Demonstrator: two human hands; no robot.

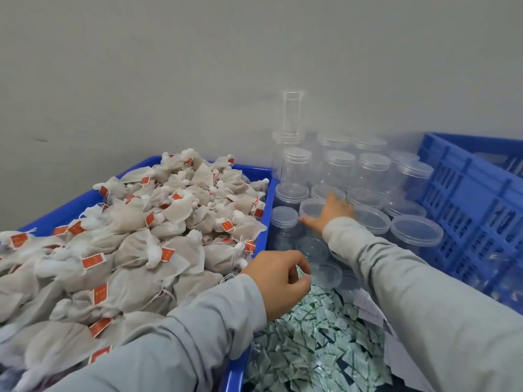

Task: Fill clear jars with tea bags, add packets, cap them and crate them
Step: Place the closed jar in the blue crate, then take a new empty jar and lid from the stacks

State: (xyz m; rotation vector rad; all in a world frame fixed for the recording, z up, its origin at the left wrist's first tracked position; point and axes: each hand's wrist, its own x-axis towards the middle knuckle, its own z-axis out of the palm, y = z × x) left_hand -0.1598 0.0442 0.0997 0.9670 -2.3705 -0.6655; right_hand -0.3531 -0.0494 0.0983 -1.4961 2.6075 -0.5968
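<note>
1. Right now the right hand is stretched out over the cluster of clear jars, fingers spread and resting on the rim of one open jar in the front rows; no fingers look curled round it.
2. Nearer the camera than the jars, the left hand hovers with its fingers curled, thumb and fingertips pinched on something small and pale (too blurred to name).
3. Below that hand, just this side of the jars, lies a heap of green-and-white packets, loose and overlapping.
4. A single clear lid sits at the far edge of the packets, close against the front jars.
5. Left of the jars, a blue tray is piled high with tea bags, beige pouches with red tags and white knotted tops.
6. Right of the jars stands a blue crate with slotted walls; a few clear containers show faintly inside it.
7. Among the jars themselves, most wear clear screw lids, the back rows standing taller, and one tall jar rises behind them all against the grey wall.
8. Both arms wear grey sleeves, the right one crossing over the packets toward the jars.
</note>
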